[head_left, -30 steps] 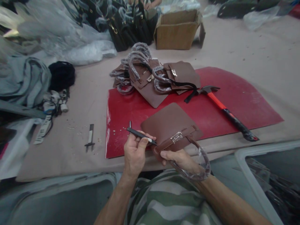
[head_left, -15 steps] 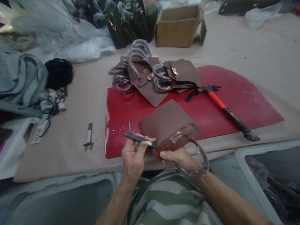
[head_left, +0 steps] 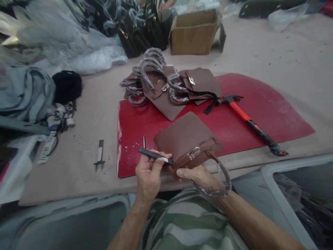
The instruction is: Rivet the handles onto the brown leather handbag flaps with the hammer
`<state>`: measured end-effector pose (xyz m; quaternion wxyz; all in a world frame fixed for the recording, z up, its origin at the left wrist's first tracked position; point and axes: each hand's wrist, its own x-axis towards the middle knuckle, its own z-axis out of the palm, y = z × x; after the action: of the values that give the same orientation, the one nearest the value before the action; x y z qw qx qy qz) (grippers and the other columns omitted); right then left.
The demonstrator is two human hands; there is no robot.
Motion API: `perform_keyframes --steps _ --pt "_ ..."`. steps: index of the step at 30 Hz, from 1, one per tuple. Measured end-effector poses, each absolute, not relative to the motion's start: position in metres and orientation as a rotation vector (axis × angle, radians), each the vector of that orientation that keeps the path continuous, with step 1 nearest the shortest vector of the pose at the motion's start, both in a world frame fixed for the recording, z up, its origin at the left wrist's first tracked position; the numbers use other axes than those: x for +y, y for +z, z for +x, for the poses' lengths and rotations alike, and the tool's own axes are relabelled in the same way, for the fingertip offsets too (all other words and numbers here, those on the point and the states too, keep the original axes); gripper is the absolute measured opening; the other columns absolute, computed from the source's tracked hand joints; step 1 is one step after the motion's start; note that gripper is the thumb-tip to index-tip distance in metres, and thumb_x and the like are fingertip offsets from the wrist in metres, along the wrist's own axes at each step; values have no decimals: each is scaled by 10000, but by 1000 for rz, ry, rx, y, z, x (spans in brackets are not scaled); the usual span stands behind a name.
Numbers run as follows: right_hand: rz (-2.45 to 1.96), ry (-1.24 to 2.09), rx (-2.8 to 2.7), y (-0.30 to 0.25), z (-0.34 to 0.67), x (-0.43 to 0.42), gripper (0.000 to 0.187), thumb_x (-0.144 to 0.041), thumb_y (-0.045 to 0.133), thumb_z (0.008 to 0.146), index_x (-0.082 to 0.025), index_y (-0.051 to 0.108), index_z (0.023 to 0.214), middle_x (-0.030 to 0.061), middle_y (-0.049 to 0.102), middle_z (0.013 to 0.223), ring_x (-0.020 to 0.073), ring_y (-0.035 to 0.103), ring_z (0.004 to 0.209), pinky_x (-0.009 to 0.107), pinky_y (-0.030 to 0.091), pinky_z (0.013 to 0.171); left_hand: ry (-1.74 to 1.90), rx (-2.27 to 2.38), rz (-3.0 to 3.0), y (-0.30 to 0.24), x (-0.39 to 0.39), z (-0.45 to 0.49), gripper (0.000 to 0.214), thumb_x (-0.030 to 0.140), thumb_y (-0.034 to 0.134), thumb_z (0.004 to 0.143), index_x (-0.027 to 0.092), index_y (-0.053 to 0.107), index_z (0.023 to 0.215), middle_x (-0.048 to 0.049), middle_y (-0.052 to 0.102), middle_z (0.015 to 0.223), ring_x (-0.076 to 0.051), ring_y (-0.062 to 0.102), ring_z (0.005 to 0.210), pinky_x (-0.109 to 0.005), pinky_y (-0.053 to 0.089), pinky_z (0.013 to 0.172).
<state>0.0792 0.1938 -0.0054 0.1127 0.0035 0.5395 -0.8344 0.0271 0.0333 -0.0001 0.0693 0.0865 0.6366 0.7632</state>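
My left hand is closed around a dark, flat bar-shaped metal tool with a white band near one end. That end meets the lower left corner of a brown leather handbag panel; whether it goes into the leather I cannot tell. The panel has a shiny metal clasp and a plastic-wrapped handle that loops over my right wrist. Gripping the panel's near edge, my right hand has its thumb on top and its other fingers mostly hidden beneath. A thin metal rod shows just behind my left hand.
A red mat bears a claw hammer and a pile of similar brown bag panels. Left lies a two-pronged metal tool. Farther back are a cardboard box, dark bags and another person's hand.
The view has shifted slightly. Both hands keep the same grip, and the tool's end stays at the panel's corner. More of another person's hand shows at the back.
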Motion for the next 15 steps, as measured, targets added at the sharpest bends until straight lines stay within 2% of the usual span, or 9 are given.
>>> perform_keyframes --steps 2,5,7,9,11,15 --pt "20 -2458 1580 -5 79 193 255 -414 717 805 -172 640 777 7 579 733 134 493 653 259 437 596 2256 1966 256 2 34 28 198 315 662 899 173 553 984 -44 727 898 -218 748 890 -349 602 853" --pt "102 -2439 1588 -6 82 192 266 -373 734 787 -183 674 963 5 617 807 131 502 649 258 441 590 2192 2079 254 3 36 30 177 310 645 909 170 556 971 -51 728 912 -204 744 899 -327 599 851" --pt "172 -2407 1642 -5 84 193 338 -336 752 769 -203 676 1070 20 653 910 162 564 759 286 488 691 2178 2124 244 2 37 30 168 305 639 912 170 554 964 -47 727 899 -193 743 882 -320 602 840" --pt "202 -2383 1745 -4 87 195 393 -321 771 755 -217 674 1121 39 666 1026 212 591 964 341 496 865 2184 2131 233 0 38 31 168 305 637 911 170 551 963 -41 724 878 -186 742 856 -320 607 825" --pt "196 -2380 1816 -3 90 197 401 -340 777 758 -207 673 1122 53 661 1072 242 564 1096 388 462 978 2187 2120 230 -4 38 30 172 306 640 908 169 552 963 -39 722 873 -183 741 838 -325 611 817" --pt "176 -2341 1798 0 92 200 298 -385 717 822 -175 678 1031 60 663 968 246 573 1084 424 459 1002 2234 2043 206 -9 39 27 189 309 659 897 168 557 970 -41 724 887 -189 742 845 -342 613 828"
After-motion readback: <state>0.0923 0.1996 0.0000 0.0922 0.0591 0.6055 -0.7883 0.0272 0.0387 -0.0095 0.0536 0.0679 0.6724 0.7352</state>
